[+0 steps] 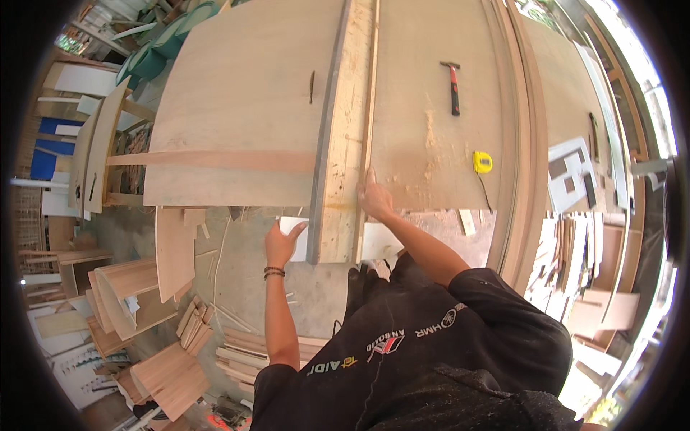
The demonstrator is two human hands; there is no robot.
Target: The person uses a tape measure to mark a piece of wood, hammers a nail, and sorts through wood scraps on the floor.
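Note:
A long pale wooden beam [343,144] with a grey left edge runs away from me across the plywood worktop [244,86]. A thin wooden strip [370,100] lies along its right side. My left hand [279,244], with a dark bracelet at the wrist, is closed on the edge of a white board [298,248]. This board passes beneath the beam's near end, and a white part shows again on the right. My right hand [375,199] grips the strip near the worktop's front edge, index finger stretched along it; the undersides of its fingers are hidden.
Right of the beam lie a red-and-black hammer [453,90], a yellow tape measure [482,162] and sawdust [430,144]. A thin dark tool [312,86] is left of it. Long boards [528,144] run along the right. Curved wooden panels [129,294] and offcuts [194,325] stand at lower left.

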